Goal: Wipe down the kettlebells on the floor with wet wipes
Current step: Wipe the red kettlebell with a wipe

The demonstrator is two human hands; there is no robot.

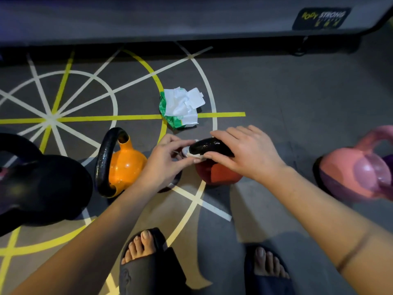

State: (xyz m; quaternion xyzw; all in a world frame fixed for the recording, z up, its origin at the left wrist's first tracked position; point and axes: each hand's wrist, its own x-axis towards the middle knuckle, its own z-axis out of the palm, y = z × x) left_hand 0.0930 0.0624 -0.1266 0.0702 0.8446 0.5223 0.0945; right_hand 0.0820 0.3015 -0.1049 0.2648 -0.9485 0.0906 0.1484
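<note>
Two feet in dark slides (153, 271) at 6 o'clock, on the grey floor (276, 99) with its yellow and white line markings. Both bare forearms reach forward to frame centre.

Left hand (168, 158): thumb and fingertips pinch a white wet wipe (192, 154), the other fingers loosely bent. Right hand (251, 154): palm down, fingers curled over the black handle (209, 145) of the red kettlebell (219, 176), thumb tucked under the handle's near side. The thumb tip may also touch the wipe; hard to tell.

The wipe is bunched round the handle's left end, between the two hands. The handle is glossy, with bright highlights. The red kettlebell stands on the floor just past the feet, its body mostly hidden under the right hand and a lighter red patch on its near face.

Orange kettlebell (125, 165) is near, at the red one's 9 o'clock, its black handle turned to 9. Large black kettlebell (42, 184) sits further out at 9, at the frame edge. Pink kettlebell (357, 171) at 3 o'clock, well apart, blurred.

Green-and-white wipes pack (180, 107) lies at 12 o'clock, flap open, a wipe bunched out of it. Beyond it is a dark padded bench edge (191, 22), with a "BODY STRONG" label (321, 18) at 1 o'clock.
</note>
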